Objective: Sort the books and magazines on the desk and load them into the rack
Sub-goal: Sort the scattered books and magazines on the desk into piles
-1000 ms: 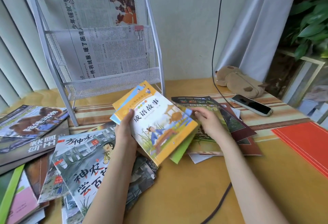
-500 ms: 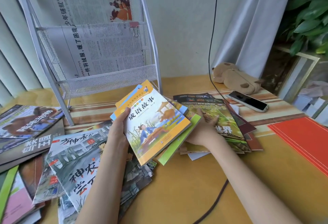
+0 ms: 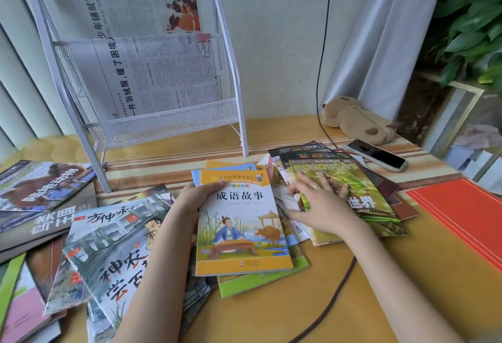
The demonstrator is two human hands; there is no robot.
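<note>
The left hand (image 3: 196, 198) grips a yellow storybook (image 3: 240, 223) in front of the white mesh rack (image 3: 163, 128); right of that book, the right hand (image 3: 320, 207) lies flat, fingers spread, on a green animal magazine (image 3: 361, 179).

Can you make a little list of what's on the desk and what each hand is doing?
left hand: grips the yellow book by its top left corner
right hand: fingers spread, flat on the green magazine
rack: stands on the desk, holds newspapers
left pile: magazines, loose
also there: phone, plush toy, red folder
</note>
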